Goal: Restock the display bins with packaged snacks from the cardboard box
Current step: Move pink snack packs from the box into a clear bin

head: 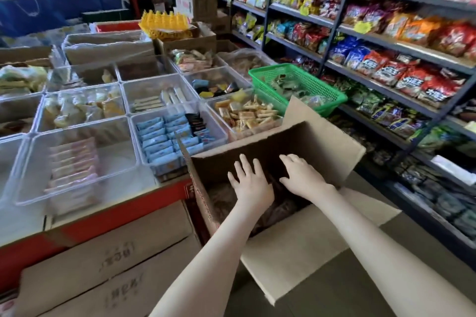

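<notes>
Beside display bins (117, 159), snacks (279, 211) lie under left hand (251, 184) and right hand (301, 177).

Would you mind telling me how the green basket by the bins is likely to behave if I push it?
The green basket looks like thin mesh plastic, so probably light and slightly flexible. It seems perched at the edge of the bins, so a push toward the shelves might tip it. Its loose packets would likely slide.
</notes>
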